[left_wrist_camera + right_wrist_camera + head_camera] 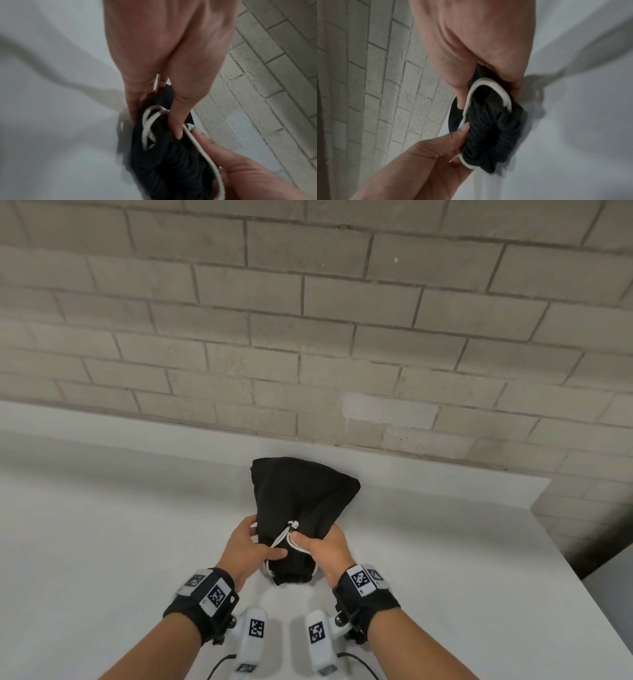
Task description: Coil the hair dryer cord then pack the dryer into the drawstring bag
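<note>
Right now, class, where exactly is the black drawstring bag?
In the head view the drawstring bag lies mid-table near the brick wall, its gathered mouth gripped between the left hand and right hand.

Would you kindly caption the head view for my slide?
Both hands, left hand and right hand, grip the black drawstring bag's gathered neck on a white table.

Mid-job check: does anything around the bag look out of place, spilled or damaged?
Nothing stands out. The black drawstring bag lies bulging on the white table, its mouth gathered shut. The left hand grips the neck; the right hand holds the white drawstring. No dryer or cord shows outside.
</note>
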